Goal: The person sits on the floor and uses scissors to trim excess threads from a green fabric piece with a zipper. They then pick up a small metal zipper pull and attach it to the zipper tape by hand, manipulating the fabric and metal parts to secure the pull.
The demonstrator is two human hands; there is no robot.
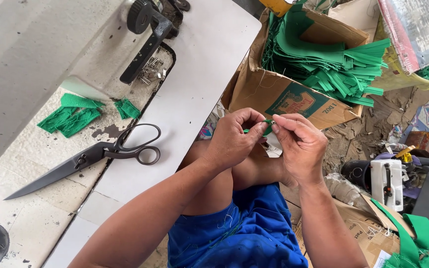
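Head view, only one: both hands meet over the lap, just in front of the knees. Left hand [234,141] pinches a small green fabric strip [264,130] between thumb and fingers, closed on it; right hand [299,144] has thumb and forefinger pressed together on a tiny metal piece [272,121] at the strip's end, looks like a zipper slider or clip, too small to tell. The strip sits between the two hands, touching both, held up off the thighs. Blue shorts [244,233] below. To the left, a worn white table [184,99] with large black scissors [90,159] lying blades shut, well apart from the hands; cut green fabric pieces [73,116] further back, a small pile of metal bits [152,69] beside a black machine part [147,37]. Ahead, a cardboard box [284,94] stuffed with green strips [338,69], near the hands but not touching. A white device [387,181] on the cluttered floor to the right. Judgement: the step is fiddly feeding of the strip end into the metal piece; best done with the left pinch close to the tip so the fabric stays stiff and flat, and the right fingers holding the metal square to it.
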